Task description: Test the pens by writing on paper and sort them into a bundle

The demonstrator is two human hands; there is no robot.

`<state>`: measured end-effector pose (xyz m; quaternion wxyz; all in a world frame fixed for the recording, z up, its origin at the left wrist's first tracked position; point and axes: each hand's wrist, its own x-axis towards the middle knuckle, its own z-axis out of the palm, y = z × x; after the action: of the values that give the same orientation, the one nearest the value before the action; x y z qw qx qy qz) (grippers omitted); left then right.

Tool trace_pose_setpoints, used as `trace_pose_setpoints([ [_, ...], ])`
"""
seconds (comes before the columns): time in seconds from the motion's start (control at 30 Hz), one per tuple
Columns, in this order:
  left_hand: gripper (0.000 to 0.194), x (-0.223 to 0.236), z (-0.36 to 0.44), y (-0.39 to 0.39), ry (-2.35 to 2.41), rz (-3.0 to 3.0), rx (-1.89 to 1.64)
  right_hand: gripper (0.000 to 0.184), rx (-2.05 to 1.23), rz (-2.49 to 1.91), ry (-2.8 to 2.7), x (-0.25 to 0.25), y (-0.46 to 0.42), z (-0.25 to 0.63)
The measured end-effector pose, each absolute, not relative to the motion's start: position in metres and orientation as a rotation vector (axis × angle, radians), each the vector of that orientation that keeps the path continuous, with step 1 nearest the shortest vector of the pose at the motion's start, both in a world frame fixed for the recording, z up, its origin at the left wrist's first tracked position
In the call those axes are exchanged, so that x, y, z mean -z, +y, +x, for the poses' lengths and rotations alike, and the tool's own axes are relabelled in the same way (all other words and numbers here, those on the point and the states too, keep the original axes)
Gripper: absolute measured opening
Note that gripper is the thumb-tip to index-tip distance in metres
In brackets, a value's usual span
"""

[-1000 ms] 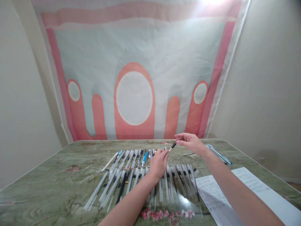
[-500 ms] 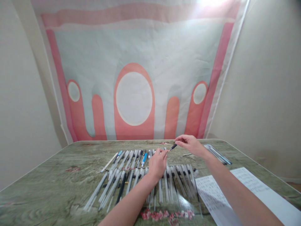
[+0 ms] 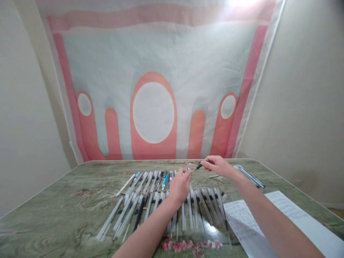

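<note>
Between my two hands, above the back row of pens, is a slim pen [image 3: 198,167] with a black section. My left hand [image 3: 180,185] pinches its lower end with the fingertips, hiding that part. The thumb and fingers of my right hand [image 3: 217,166] close on the upper black end. Below and around my left hand lie clear-barrelled pens [image 3: 116,216] and loose thin refills in a front row. Behind them is a second row of pens [image 3: 144,181], including a blue pen [image 3: 165,182].
Sheets of handwritten paper [image 3: 290,209] lie at the right under my right forearm. Several pens or sticks [image 3: 249,175] rest at the back right. The wood-patterned table [image 3: 59,208] has pink flowers printed on it. A pink and grey cloth [image 3: 153,46] hangs behind.
My right hand has shifted slightly down and right, its fingers curling more closely around the black end. My left hand stays nearly still.
</note>
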<state>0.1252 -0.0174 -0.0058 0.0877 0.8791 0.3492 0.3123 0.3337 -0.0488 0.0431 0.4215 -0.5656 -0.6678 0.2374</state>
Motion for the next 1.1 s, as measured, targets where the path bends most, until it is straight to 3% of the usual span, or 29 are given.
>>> trace_pose_setpoints([
  [0.13, 0.031, 0.0047, 0.1250, -0.0175, 1.043, 2.623, -0.929, 0.042, -0.638, -1.312, -1.686, -0.0454, -0.0504, 0.3350],
  [0.27, 0.030, 0.0048, 0.1252, -0.0175, 1.043, 2.637, -0.926, 0.032, -0.543, -1.364, -1.735, -0.0447, -0.0497, 0.3358],
  [0.73, 0.028, 0.0055, 0.1240, -0.0152, 1.075, 2.676, -0.881, 0.037, -0.354, -1.523, -1.830, -0.0411, -0.0489, 0.3387],
  [1.1, 0.028, 0.0045, 0.1243, -0.0154, 1.088, 2.719, -0.854, 0.023, -0.374, -1.435, -1.915, -0.0435, -0.0511, 0.3422],
])
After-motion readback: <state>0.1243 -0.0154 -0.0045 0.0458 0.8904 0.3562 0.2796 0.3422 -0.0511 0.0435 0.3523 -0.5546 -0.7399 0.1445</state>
